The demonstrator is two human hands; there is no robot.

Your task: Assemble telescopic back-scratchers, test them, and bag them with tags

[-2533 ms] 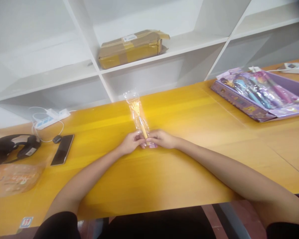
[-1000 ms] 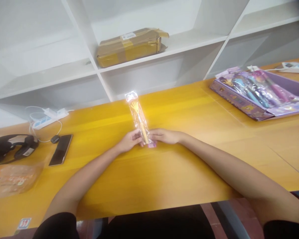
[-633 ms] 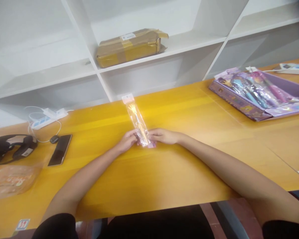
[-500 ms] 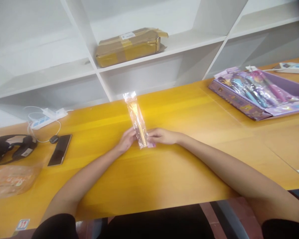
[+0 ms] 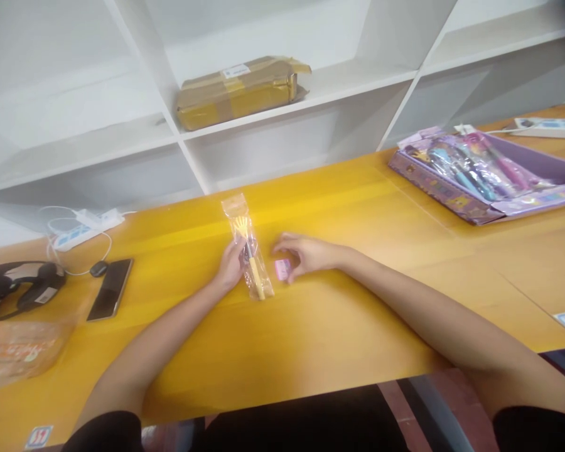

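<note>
My left hand [image 5: 231, 263] is closed on a clear plastic sleeve holding a slim stick [image 5: 257, 276]. The stick has a yellow, fanned, hand-like end, a thin metallic middle and a yellow-tan handle. It leans with the fanned end pointing away from me. To its right is a small pink and purple block [image 5: 282, 270], its kind too small to make out. My right hand [image 5: 308, 256] curves around the block's right side, thumb and fingers apart; whether the thumb touches it I cannot tell.
A purple display box [image 5: 452, 194] with several wrapped pens stands at right. A phone [image 5: 110, 289], a power strip [image 5: 89, 229], a black headset-like device [image 5: 32, 285] and an orange-printed plastic bag [image 5: 21, 351] lie at left. A taped parcel [image 5: 240, 94] sits on the white shelf.
The wrapped stick has shifted slightly left and toward me in my left hand. My right hand has come off the wrapper and opened, and the pink block shows fully.
</note>
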